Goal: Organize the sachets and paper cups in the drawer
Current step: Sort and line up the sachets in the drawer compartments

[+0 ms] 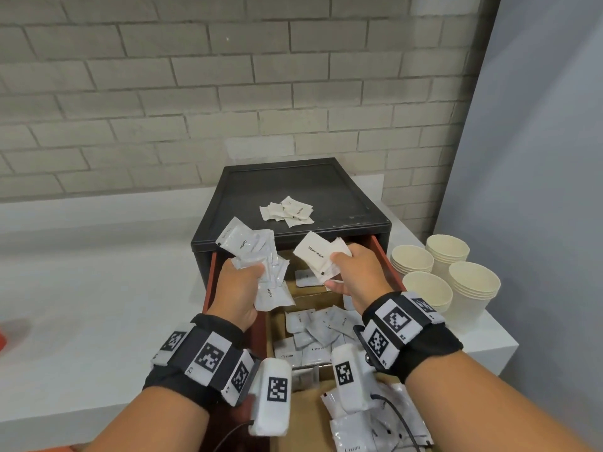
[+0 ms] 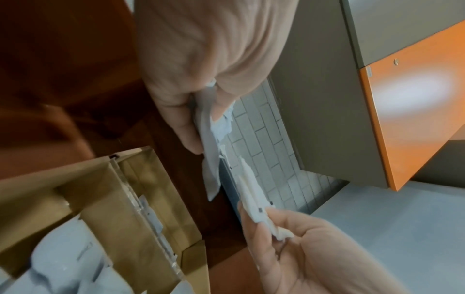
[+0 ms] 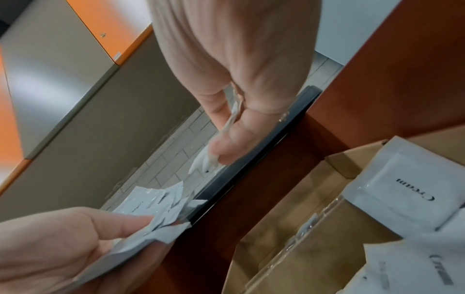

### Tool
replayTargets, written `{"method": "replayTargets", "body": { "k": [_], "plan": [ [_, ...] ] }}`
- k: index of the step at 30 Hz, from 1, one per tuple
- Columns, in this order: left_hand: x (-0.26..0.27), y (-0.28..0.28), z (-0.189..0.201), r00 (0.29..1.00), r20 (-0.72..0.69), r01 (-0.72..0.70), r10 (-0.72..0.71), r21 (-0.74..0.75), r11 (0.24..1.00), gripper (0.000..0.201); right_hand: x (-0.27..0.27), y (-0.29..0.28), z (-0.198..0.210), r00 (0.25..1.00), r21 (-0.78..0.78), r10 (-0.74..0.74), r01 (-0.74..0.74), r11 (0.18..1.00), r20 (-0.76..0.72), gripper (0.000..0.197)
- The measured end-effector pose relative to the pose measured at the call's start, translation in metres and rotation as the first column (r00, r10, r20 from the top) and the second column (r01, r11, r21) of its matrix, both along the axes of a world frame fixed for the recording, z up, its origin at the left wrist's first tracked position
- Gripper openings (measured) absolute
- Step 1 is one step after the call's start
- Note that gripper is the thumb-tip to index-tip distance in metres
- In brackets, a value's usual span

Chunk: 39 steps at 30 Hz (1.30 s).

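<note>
The left hand [image 1: 239, 288] gripped a fanned bundle of glossy white sachets marked "Coffee" [image 1: 253, 256], thumb and curled fingers closed on their lower edges. The right hand [image 1: 354, 272] pinched a smaller bundle of matt cream paper sachets marked "White Sugar" [image 1: 315, 254] between thumb and fingers. Both hands were held above the rear part of the pulled-out red-brown wooden drawer [image 1: 386, 259], close to one another but apart.

The drawer projected from a black box-shaped cabinet [image 1: 365, 223] standing on the white worktop [image 1: 98, 288]. Inside it, brown cardboard dividers [image 1: 272, 324] formed compartments. The middle compartment held a loose heap of white sachets marked "Cream" [image 1: 318, 334]; further white sachets lay in the nearest compartment [image 1: 359, 429], partly hidden by the wrist cameras. One white sachet [image 1: 306, 277] lay in the rear compartment, below the hands.

On the recessed top of the cabinet lay a small scattered pile of cream paper sachets [image 1: 287, 210].

Four stacks of cream paper cups [image 1: 456, 282] stood upright, mouths up, on the worktop just right of the drawer, close together.

A grey brick wall [image 1: 228, 93] stood behind the cabinet. The wrist views showed an orange-and-grey overhead cupboard [image 2: 407, 99].
</note>
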<state>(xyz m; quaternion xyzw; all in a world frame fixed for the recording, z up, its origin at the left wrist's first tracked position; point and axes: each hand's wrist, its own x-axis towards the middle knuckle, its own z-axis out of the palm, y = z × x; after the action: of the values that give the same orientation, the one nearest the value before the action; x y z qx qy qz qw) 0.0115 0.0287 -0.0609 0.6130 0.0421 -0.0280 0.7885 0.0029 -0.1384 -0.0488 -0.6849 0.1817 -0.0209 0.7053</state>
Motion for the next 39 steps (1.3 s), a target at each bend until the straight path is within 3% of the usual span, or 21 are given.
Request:
{"method": "replayTargets", "body": {
  "k": [5,10,13,15,20,22,27,29,31,34,36,39],
  "plan": [
    [0.011,0.005,-0.008,1.000,0.001,-0.020,0.020,-0.004,1.000,0.028,0.022,-0.005,0.014,0.998,0.004,-0.031,0.030,1.000,0.049,0.011],
    [0.019,-0.002,-0.008,0.999,-0.002,-0.048,0.048,0.043,0.998,0.027,0.079,0.008,0.050,0.981,-0.298,-0.056,0.109,0.948,0.183,0.017],
    [0.025,-0.006,-0.010,0.996,-0.005,-0.090,0.090,0.056,0.994,0.025,0.103,0.015,0.053,0.991,-0.545,0.022,0.054,0.837,0.132,0.018],
    [0.026,-0.006,-0.014,0.996,-0.002,-0.093,0.093,0.031,0.995,0.026,0.113,0.012,0.049,0.991,-0.613,0.022,0.066,0.788,0.135,0.022],
    [0.028,-0.009,-0.014,0.999,0.031,-0.016,0.015,0.046,0.999,0.029,0.121,-0.005,0.040,0.953,-0.423,-0.159,0.259,0.868,0.257,0.014],
    [0.028,-0.009,-0.012,0.999,0.033,0.003,-0.005,0.044,0.999,0.029,0.119,-0.008,0.042,0.944,-0.323,-0.202,0.283,0.903,0.261,0.022],
    [0.026,-0.008,-0.012,1.000,-0.004,0.010,-0.010,0.004,1.000,0.026,0.120,-0.005,0.050,0.951,-0.191,-0.137,0.194,0.962,0.276,0.013],
    [0.028,-0.008,-0.013,1.000,-0.016,-0.010,0.010,-0.004,1.000,0.027,0.121,0.000,0.051,0.969,-0.104,-0.080,0.106,0.989,0.232,0.018],
    [0.030,-0.008,-0.016,0.999,-0.030,-0.019,0.019,-0.011,1.000,0.032,0.125,0.004,0.049,0.978,-0.135,-0.025,0.054,0.989,0.209,0.022],
    [0.031,-0.007,-0.019,0.999,-0.046,-0.015,0.014,-0.022,1.000,0.035,0.128,0.003,0.048,0.967,-0.295,-0.113,0.179,0.939,0.226,0.021],
    [0.031,-0.006,-0.018,0.999,-0.046,-0.015,0.013,-0.031,0.999,0.033,0.126,0.001,0.048,0.952,-0.308,-0.176,0.251,0.918,0.250,0.035],
    [0.031,-0.006,-0.018,0.999,-0.046,-0.009,0.008,-0.021,1.000,0.035,0.120,0.002,0.049,0.954,-0.319,-0.119,0.207,0.925,0.275,0.035]
  ]
}}
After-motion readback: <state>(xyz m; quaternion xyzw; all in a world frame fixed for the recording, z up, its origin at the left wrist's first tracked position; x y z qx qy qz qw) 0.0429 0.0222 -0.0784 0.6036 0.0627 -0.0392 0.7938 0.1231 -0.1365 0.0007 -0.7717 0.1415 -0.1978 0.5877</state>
